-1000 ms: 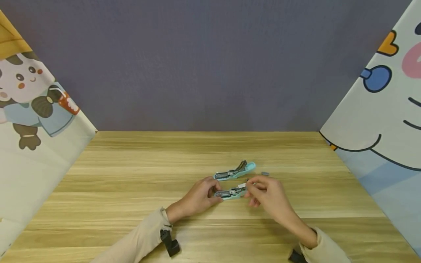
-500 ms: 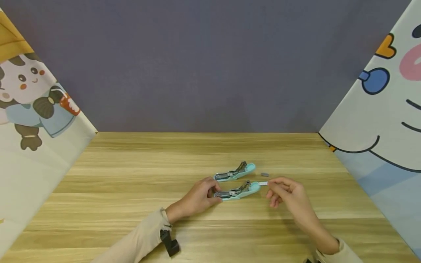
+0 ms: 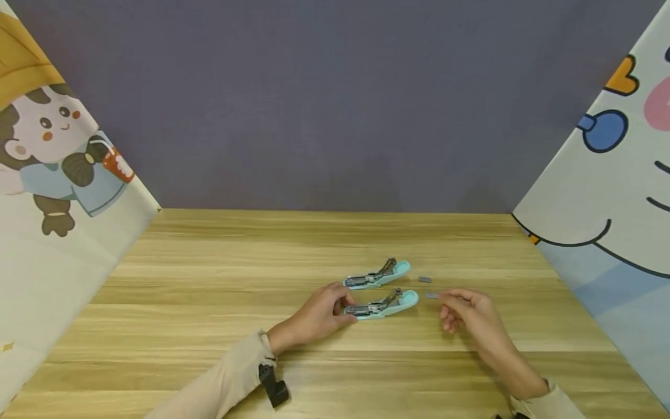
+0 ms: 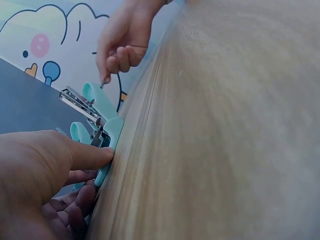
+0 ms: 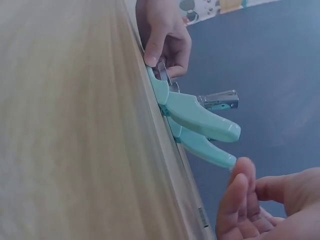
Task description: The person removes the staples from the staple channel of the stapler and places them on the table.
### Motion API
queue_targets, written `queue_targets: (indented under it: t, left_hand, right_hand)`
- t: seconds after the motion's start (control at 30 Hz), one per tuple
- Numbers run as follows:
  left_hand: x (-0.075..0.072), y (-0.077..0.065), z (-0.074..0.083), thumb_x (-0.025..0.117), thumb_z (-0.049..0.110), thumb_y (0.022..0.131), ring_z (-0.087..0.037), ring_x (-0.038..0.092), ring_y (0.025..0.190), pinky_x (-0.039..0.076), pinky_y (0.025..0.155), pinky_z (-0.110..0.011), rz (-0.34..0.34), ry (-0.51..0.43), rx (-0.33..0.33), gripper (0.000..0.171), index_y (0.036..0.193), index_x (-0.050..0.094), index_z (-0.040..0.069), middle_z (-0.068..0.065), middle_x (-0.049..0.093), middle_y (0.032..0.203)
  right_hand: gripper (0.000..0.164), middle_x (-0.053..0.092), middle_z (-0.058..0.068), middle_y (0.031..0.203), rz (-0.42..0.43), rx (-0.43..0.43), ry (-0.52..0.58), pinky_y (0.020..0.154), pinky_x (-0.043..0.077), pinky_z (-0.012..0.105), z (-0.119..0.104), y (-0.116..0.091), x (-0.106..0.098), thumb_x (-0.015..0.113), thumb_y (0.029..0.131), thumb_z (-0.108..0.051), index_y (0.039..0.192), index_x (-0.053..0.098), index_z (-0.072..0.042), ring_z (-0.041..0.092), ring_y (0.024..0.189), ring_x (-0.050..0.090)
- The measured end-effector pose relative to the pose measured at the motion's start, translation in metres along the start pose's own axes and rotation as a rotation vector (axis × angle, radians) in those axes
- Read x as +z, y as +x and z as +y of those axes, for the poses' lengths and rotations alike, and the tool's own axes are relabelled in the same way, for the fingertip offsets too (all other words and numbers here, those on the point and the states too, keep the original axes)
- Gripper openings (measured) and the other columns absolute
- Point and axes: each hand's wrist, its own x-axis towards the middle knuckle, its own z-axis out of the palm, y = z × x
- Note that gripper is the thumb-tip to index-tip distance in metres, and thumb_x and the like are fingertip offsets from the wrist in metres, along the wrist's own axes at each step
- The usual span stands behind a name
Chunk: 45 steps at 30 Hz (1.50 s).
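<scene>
Two mint-green staplers lie opened on the table, one behind the other. My left hand (image 3: 320, 311) grips the left end of the near stapler (image 3: 407, 301), thumb along its front side. Its hinged top leans back to the right, and the metal staple channel is exposed. The far stapler (image 3: 402, 269) lies just behind, untouched. To the right of the near stapler, my right hand (image 3: 473, 317) pinches a small grey strip of staples (image 3: 431, 295) between thumb and forefinger. That hand also shows in the left wrist view, its other fingers loosely curled.
A second grey staple strip (image 3: 425, 279) rests on the wooden table (image 3: 235, 256), right of the far stapler. A dark panel (image 3: 335, 116) closes off the back, and cartoon-printed panels stand at the left and right sides.
My right hand has pulled back rightward from over the near stapler, carrying the staple strip off beyond its end. The left hand keeps its grip, and both staplers stay where they were.
</scene>
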Motion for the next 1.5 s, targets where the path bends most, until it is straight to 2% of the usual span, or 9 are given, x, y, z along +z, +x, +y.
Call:
queue_targets:
  t: [0.37,0.63,1.5]
  left_hand:
    - [-0.001,0.0,0.001,0.078,0.012,0.087,-0.005,0.046,0.067,0.042,0.059,-0.02,-0.001,-0.012,-0.003,0.019,0.101,0.065,0.009,-0.001,0.056,0.087]
    - [-0.001,0.001,-0.001,0.078,0.014,0.087,-0.004,0.045,0.066,0.042,0.059,-0.019,-0.001,-0.005,-0.004,0.019,0.1,0.065,0.008,-0.001,0.056,0.086]
    - [-0.001,0.004,-0.004,0.077,0.014,0.087,-0.004,0.045,0.066,0.042,0.059,-0.019,-0.014,-0.014,0.001,0.019,0.102,0.066,0.009,-0.001,0.056,0.086]
  right_hand:
    - [0.034,0.067,0.016,0.079,0.018,0.086,-0.101,0.056,0.058,0.033,0.012,0.003,-0.002,0.059,0.1,-0.014,0.116,0.059,0.016,0.021,0.062,0.066]
    - [0.032,0.067,0.017,0.078,0.019,0.122,-0.142,0.056,0.058,0.034,0.011,0.007,-0.001,0.059,0.099,-0.012,0.114,0.059,0.016,0.022,0.062,0.066]
    - [0.033,0.067,0.016,0.078,0.021,0.132,-0.128,0.058,0.059,0.035,0.014,0.009,-0.004,0.059,0.1,-0.014,0.114,0.058,0.016,0.023,0.063,0.067]
